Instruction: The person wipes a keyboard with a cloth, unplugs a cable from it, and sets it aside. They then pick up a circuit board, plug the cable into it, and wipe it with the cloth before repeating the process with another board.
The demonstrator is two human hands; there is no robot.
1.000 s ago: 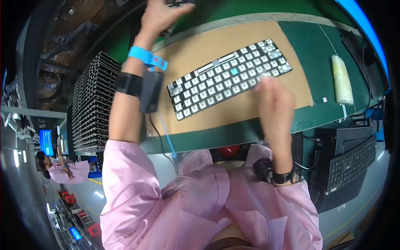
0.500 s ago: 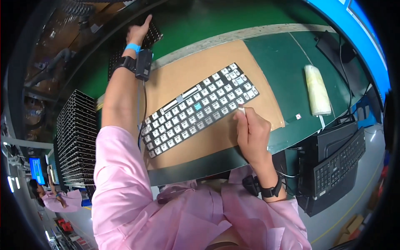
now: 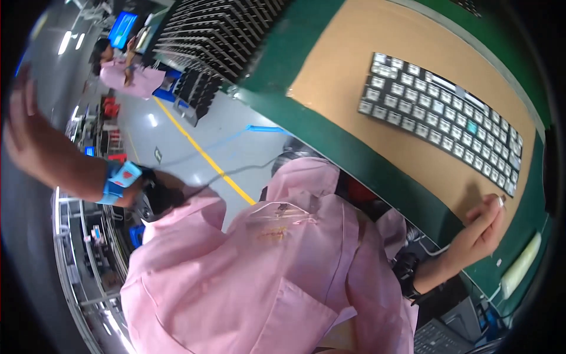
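On the brown sheet (image 3: 342, 53) lies a keyboard plate (image 3: 407, 88) with rows of white switches and one turquoise switch (image 3: 471, 127). My right hand (image 3: 484, 227) is just off the plate's near right corner, thumb and fingers pinched on a small white piece (image 3: 501, 200). What that piece is I cannot make out. Stretched far out to the left, away from the table, is my left hand (image 3: 26, 130), its fingers smeared by motion. A blue wrist strap (image 3: 121, 180) circles that wrist.
A tall stack of black plates (image 3: 218, 35) stands at the table's left end. A pale roll (image 3: 522, 265) lies at the right, and below it is a black keyboard (image 3: 439, 339). A cable (image 3: 236, 171) runs from my left wrist. A person in pink (image 3: 127, 74) is in the background.
My view has swung left. My left hand has left the dark perforated plate beyond the table and swept out to the left side. My right hand still pinches the small white piece near the keyboard plate.
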